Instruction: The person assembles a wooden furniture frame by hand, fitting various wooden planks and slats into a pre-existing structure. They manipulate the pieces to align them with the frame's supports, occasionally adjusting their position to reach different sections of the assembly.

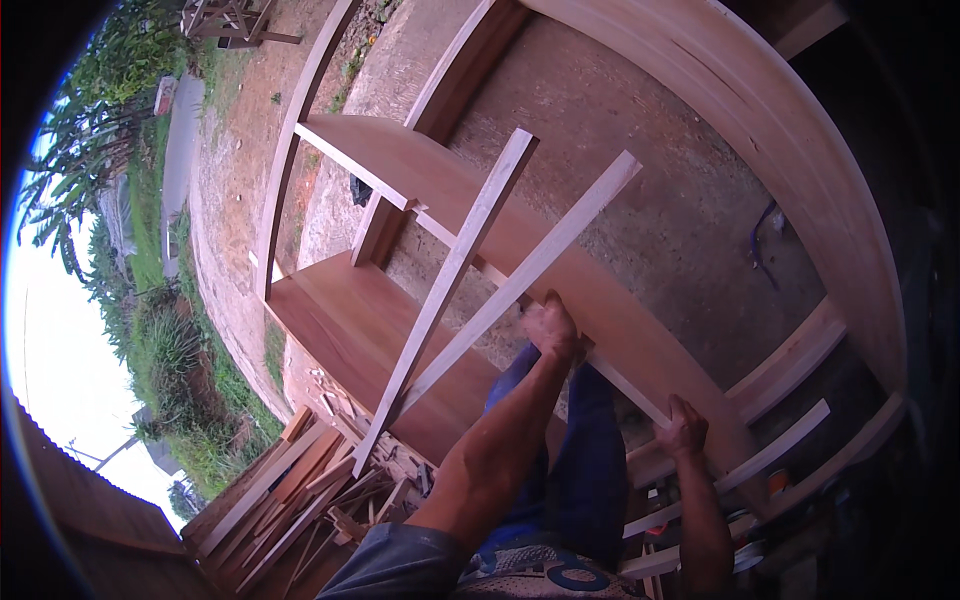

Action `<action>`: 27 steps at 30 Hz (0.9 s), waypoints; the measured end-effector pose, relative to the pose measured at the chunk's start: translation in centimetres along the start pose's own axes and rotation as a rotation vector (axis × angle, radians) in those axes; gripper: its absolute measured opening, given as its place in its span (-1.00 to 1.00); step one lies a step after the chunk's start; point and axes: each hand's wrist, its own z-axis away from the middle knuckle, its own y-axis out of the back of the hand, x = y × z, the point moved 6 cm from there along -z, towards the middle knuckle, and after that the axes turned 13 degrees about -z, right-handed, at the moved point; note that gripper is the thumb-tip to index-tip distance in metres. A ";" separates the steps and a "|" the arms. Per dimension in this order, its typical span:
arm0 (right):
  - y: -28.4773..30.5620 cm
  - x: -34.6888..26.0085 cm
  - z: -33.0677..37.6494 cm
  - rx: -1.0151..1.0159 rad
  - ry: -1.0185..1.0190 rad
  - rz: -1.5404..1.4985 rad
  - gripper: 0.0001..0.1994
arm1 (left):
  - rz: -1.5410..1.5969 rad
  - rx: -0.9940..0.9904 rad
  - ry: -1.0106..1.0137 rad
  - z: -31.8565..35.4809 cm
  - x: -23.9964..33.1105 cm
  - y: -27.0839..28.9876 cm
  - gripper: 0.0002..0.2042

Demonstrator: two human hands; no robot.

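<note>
A long wooden panel (630, 320) runs diagonally across a wooden frame, with a pale edge strip (628, 388) along its near side. My left hand (552, 328) is closed at that edge, near the panel's middle; its fingers are partly hidden. Farther right, my right hand (685, 428) is closed round the same edge, thumb side up. Two loose pale battens lie across the panel and frame: the left batten (450, 285) and the right batten (530, 270), which passes just beyond my left hand. Their lower ends meet over a second, reddish panel (345, 310).
Curved frame rails (800, 130) surround the work at right, and another rail (283, 190) stands left. Offcuts and scrap wood (300, 480) are piled at lower left. Concrete floor (610, 110) shows through the frame. A purple cord (760, 250) lies on it. Plants and a path (180, 150) are outside.
</note>
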 end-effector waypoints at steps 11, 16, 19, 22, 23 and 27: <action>0.5 0.8 0.1 -0.004 -0.060 0.028 -0.56 | 0.122 -0.124 0.069 1.8 1.3 -0.1 -0.55; 0.7 0.6 0.7 0.058 -0.072 0.054 -0.60 | 0.038 -0.077 0.045 0.8 0.7 -0.4 -0.58; 0.7 0.7 0.5 0.026 -0.084 -0.003 -0.65 | 0.050 -0.134 0.090 1.7 1.6 -0.1 -0.60; 0.4 0.9 0.8 0.017 -0.113 0.024 -0.68 | 0.182 -0.178 0.037 0.8 1.3 -0.4 -0.60; 0.4 1.0 0.7 0.027 -0.117 -0.001 -0.68 | 0.195 -0.184 -0.046 -0.3 0.6 -0.7 -0.62; 0.1 1.3 0.9 0.016 -0.140 -0.025 -0.67 | 0.268 -0.244 0.014 0.1 0.6 -0.7 -0.57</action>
